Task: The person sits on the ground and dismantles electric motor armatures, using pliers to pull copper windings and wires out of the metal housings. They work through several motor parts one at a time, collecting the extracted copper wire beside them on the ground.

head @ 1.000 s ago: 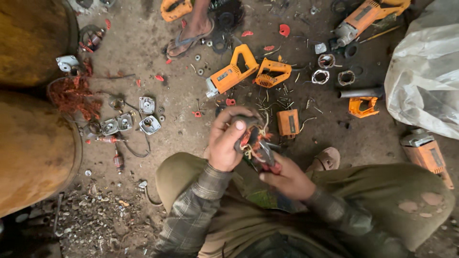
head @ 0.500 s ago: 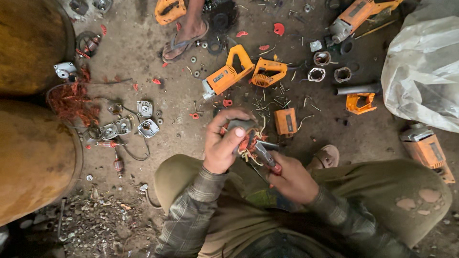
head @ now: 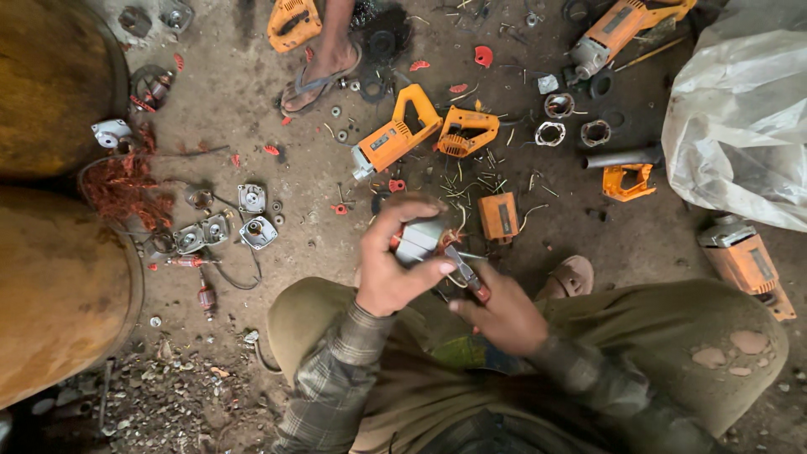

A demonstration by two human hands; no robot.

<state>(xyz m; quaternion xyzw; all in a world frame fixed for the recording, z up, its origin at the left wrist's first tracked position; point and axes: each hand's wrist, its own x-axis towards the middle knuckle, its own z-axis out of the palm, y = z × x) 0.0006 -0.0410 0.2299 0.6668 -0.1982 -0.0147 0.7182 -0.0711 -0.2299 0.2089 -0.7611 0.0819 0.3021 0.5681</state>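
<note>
Just above the person's knees, the left hand [head: 395, 269] wraps around a grey motor part [head: 419, 238] with copper windings. The right hand [head: 503, 315], just right of it, grips red-handled pliers [head: 465, 273] whose tip touches the part. The part looks heavy, stiff and oily; its metal body seems the safest hold, the thin wires being fragile. Beyond it on the floor [head: 319, 219] lie an orange drill body [head: 395, 134] and, farther, a sandalled foot [head: 315, 71].

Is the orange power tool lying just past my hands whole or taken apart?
Taken apart. The orange handle body lies on the ground with its front end bare, and a separate orange housing piece sits beside it among loose scattered parts.
</note>
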